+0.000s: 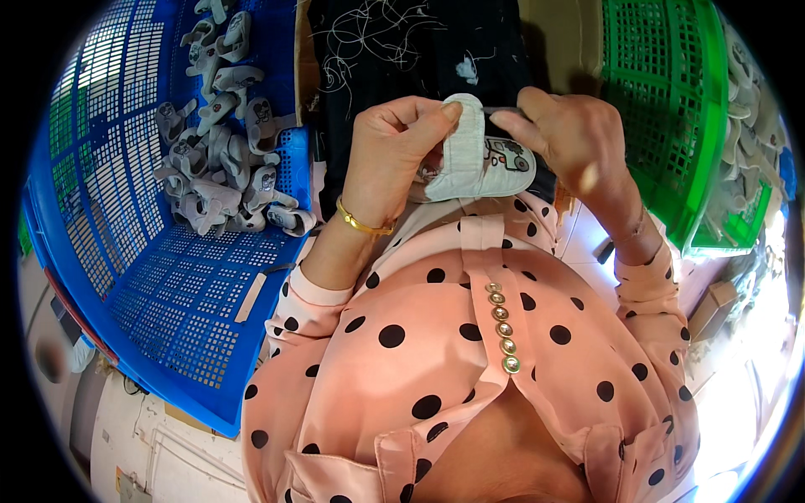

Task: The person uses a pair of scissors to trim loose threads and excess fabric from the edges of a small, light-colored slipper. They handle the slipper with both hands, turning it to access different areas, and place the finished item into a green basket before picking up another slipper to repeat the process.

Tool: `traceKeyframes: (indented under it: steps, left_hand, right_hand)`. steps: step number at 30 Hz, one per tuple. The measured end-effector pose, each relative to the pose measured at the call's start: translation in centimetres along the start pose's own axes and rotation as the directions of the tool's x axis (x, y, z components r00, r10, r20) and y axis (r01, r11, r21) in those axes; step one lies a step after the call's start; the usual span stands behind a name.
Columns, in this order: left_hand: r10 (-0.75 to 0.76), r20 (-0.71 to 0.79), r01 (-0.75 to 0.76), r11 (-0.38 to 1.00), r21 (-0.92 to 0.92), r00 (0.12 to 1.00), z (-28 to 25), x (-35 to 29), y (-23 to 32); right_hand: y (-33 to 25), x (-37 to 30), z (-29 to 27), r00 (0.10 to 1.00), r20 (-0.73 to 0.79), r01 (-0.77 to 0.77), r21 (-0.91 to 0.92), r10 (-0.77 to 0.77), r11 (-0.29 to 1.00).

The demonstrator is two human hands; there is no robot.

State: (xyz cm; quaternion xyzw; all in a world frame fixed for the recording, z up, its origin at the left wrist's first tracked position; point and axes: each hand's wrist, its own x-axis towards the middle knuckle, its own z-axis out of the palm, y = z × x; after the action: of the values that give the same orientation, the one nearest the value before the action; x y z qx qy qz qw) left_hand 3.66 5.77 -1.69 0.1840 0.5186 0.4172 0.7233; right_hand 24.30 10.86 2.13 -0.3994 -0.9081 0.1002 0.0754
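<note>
Grey fabric shoe (495,175), strap (462,141) pinched
Left hand (392,141) grips the strap — right hand (574,138) curls beside, its hold unclear.

1. Harsh glare washed out the lower right.
2. A bright spot lit the right hand (580,144).
3. The blue crate (172,289) bowed near the black rim.
4. The centre looked fairly sharp.

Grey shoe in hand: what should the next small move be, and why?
Probably bring the right hand in to the strap of the shoe, because the left hand pinches that strap near its upper end while the right is close beside it. Whether the right holds anything is unclear.
</note>
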Motion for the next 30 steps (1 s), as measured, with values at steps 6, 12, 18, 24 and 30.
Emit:
traceKeyframes:
  steps: [6,12,18,24,30]
  left_hand:
    - [-0.025,0.034,0.024,0.999,0.037,0.999,-0.3,-0.2,0.2]
    - [0.049,0.039,-0.055,0.983,0.175,0.998,-0.3,-0.7,0.4]
    - [0.044,0.097,-0.059,0.985,0.160,0.994,-0.3,0.1,0.7]
    - [0.175,0.107,-0.205,0.879,0.431,0.979,-1.7,-0.4,1.0]
    - [0.517,0.129,-0.405,0.465,0.787,0.846,-2.7,-1.6,-2.1]
  right_hand:
    - [-0.9,0.4,0.9,0.954,-0.018,-0.268,0.394,0.299,0.879]
    - [3.5,0.5,1.9,0.918,-0.010,-0.395,-0.120,0.397,0.911]
    - [-1.3,0.9,0.8,0.876,0.441,-0.428,0.523,0.195,0.737]
    - [-2.2,1.1,3.5,0.770,0.559,-0.625,0.757,0.306,0.191]
    - [-1.3,1.4,5.2,0.828,0.408,-0.528,0.798,0.386,0.289]
